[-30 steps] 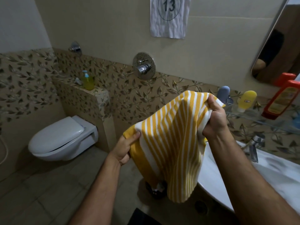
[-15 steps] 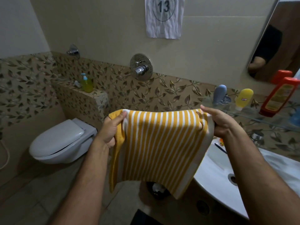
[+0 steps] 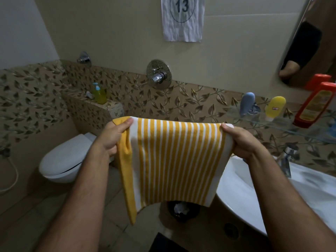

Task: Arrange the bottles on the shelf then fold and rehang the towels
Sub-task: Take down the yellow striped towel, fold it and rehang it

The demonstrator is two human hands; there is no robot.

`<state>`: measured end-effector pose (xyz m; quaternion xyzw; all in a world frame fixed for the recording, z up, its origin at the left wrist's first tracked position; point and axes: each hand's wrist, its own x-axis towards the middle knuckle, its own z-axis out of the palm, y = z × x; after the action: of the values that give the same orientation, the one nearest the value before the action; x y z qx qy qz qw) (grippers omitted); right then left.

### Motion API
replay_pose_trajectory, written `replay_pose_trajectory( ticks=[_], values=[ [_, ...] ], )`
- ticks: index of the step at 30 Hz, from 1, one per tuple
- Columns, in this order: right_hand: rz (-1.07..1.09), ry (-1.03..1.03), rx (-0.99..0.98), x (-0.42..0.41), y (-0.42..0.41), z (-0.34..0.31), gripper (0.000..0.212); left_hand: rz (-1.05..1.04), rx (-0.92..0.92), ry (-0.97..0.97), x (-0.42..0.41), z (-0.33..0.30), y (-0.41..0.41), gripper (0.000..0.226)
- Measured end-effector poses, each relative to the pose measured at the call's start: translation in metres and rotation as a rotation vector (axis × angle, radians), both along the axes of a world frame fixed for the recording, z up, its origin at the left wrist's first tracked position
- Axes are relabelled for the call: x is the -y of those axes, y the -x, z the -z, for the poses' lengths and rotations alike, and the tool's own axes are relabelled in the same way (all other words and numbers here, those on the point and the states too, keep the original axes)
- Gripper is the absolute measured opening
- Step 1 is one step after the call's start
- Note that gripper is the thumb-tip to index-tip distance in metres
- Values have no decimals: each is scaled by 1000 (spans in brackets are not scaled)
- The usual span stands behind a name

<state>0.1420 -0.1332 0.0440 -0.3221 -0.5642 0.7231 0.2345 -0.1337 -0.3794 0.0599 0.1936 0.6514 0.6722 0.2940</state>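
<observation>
Both grips are closed on the striped towel (image 3: 174, 160): my left hand (image 3: 111, 138) pinches the top left corner with the thumb laid over the upper edge, and my right hand (image 3: 241, 140) pinches the top right corner the same way, fingers curled behind the cloth. I see the towel held up in the air between the two hands, its top edge pulled nearly straight and level, the yellow and white stripes running down. It hangs doubled, with a plain yellow layer showing along the left side and trailing lower than the rest. It hangs in front of the leaf-patterned wall tiles, left of the white sink (image 3: 254, 202) and right of the toilet (image 3: 65, 160).

On the glass shelf (image 3: 283, 124) to the right stand a blue-grey bottle (image 3: 247, 103), a yellow bottle (image 3: 274, 108) upside down on its cap, and a red bottle (image 3: 314, 106) leaning at the far right. A green pump bottle (image 3: 99, 93) sits on the tiled ledge above the toilet. A paper sheet (image 3: 182, 19) marked 13 is stuck on the wall above.
</observation>
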Motion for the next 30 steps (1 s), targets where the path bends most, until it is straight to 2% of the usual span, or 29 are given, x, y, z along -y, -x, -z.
replay_pose_trajectory(
  ticks=[3,7,9,11,14,16,19,24,26,28,30],
  values=[
    [-25,-11,59,0,2,-9,22,74,-143,151,15,-5,13,17],
    [13,40,58,7,11,-10,20,45,-201,258,24,3,24,25],
    [43,82,49,13,15,-11,23,6,-141,251,23,9,27,35],
    [78,109,47,19,20,-13,18,-6,-34,201,22,13,25,32],
    [171,52,28,24,26,-12,10,7,143,67,22,19,22,38],
    [217,-11,2,22,26,-10,8,55,157,-10,24,20,20,40],
    [274,-94,-18,19,21,-11,29,138,36,8,28,20,19,31],
    [143,-230,-18,22,10,-17,29,116,-300,284,22,25,28,20],
    [98,-251,4,22,8,-18,32,86,-361,347,18,27,29,21],
    [83,-349,110,19,8,-17,35,45,-382,374,13,27,28,26],
    [123,-545,277,16,10,-12,35,-1,-387,386,8,26,29,34]
  ],
)
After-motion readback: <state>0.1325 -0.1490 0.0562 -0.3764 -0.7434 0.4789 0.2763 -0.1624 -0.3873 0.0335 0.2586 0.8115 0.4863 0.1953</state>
